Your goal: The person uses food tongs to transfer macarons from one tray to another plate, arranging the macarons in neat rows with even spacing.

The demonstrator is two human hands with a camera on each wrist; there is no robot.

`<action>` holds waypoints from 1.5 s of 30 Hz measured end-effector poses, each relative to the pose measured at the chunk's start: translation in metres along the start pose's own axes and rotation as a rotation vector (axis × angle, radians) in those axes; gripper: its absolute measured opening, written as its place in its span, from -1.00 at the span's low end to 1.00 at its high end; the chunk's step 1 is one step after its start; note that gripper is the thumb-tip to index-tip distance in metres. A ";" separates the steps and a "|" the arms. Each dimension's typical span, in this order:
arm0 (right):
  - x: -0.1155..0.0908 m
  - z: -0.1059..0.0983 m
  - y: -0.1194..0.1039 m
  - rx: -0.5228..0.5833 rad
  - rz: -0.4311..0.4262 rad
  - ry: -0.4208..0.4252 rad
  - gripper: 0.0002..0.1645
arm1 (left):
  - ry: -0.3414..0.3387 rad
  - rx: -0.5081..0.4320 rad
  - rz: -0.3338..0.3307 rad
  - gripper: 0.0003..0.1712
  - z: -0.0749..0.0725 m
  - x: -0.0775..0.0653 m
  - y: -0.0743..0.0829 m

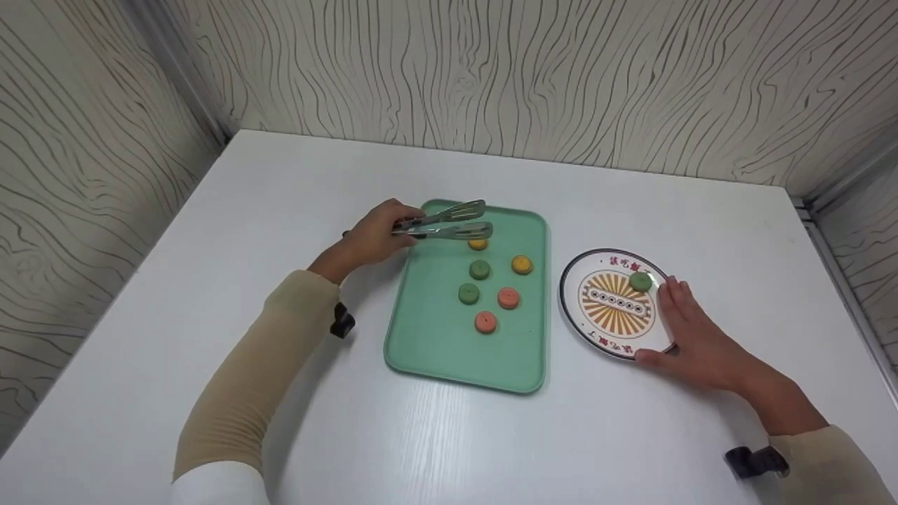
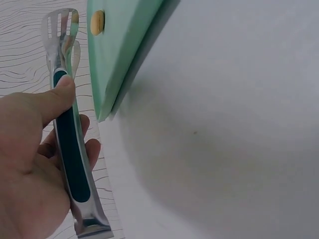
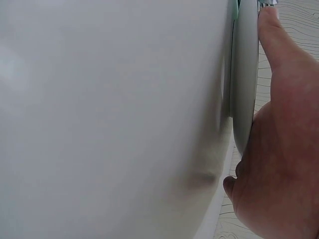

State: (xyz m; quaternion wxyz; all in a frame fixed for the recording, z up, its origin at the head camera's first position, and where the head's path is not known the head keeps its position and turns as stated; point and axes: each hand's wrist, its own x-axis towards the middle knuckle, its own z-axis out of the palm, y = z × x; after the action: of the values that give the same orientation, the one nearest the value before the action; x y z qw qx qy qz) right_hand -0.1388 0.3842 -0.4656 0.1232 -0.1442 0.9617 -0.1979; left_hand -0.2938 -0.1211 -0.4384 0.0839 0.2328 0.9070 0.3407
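My left hand (image 1: 379,231) grips steel tongs (image 2: 72,144) by their dark teal handles, thumb on one arm. The tongs' slotted heads stand apart over the far part of a green tray (image 1: 435,344). One head partly covers a yellow macaron (image 1: 478,244) in the head view. Nearer on the tray lie another yellow macaron (image 1: 521,264), two green macarons (image 1: 479,269) and two pink macarons (image 1: 508,298). My right hand (image 1: 701,347) rests against the right rim of a round plate (image 1: 574,308), fingers and thumb spread along it. A green macaron (image 1: 640,282) sits on the plate near those fingers.
The tray and plate stand side by side on a white table (image 1: 337,421), a narrow gap between them. Wood-grain patterned walls (image 1: 491,77) rise behind the table and at its sides. A dark strap (image 1: 342,321) shows at the left wrist.
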 end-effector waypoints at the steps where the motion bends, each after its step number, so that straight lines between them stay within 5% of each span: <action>1: 0.000 0.000 0.000 0.001 0.001 0.000 0.43 | -0.001 0.000 -0.004 -0.49 0.000 0.000 -0.001; 45: 0.000 0.000 -0.001 -0.015 0.008 0.009 0.43 | -0.022 0.017 0.006 -0.52 0.010 0.003 -0.012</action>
State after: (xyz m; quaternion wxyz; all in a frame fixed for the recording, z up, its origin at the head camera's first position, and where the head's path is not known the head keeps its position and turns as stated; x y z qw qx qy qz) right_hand -0.1389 0.3834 -0.4657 0.1185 -0.1404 0.9642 -0.1910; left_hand -0.2973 -0.1216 -0.4536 0.0909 0.2398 0.9082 0.3307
